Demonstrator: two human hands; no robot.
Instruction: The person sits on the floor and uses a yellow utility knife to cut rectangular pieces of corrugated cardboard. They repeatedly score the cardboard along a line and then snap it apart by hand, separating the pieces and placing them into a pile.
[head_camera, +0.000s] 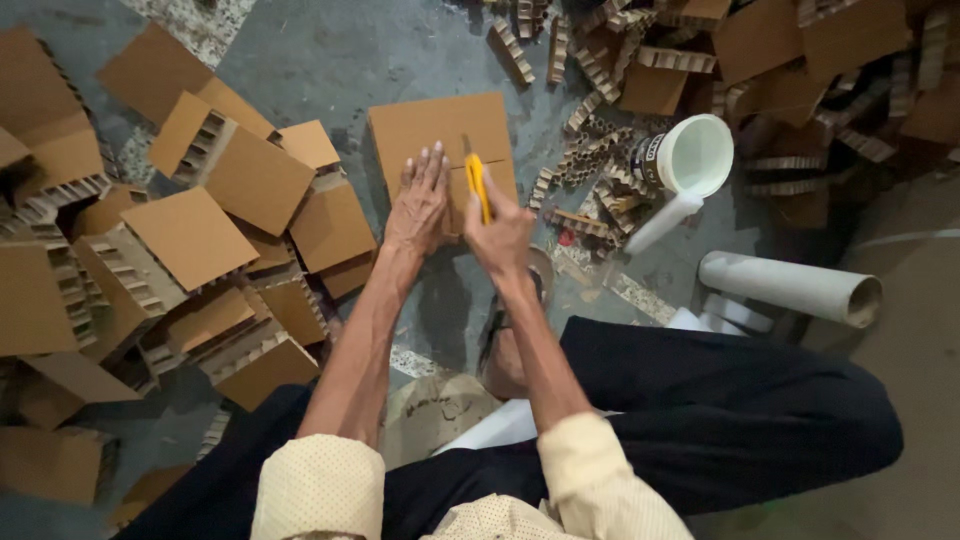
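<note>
A square brown honeycomb cardboard block (425, 128) lies flat on the grey floor in front of me. My left hand (420, 205) presses flat on its near part, fingers spread and pointing away. My right hand (500, 235) is closed around a yellow utility knife (478, 185), whose tip rests on the block's top face just right of my left hand. A thin cut line runs across the block near the blade.
Stacked cardboard blocks (190, 235) cover the floor to the left. Cut cardboard strips and scraps (590, 150) pile up at the upper right, beside a white plastic scoop jug (690, 160) and a white tube (790, 285). My dark-trousered legs and a sandal (510, 340) lie below.
</note>
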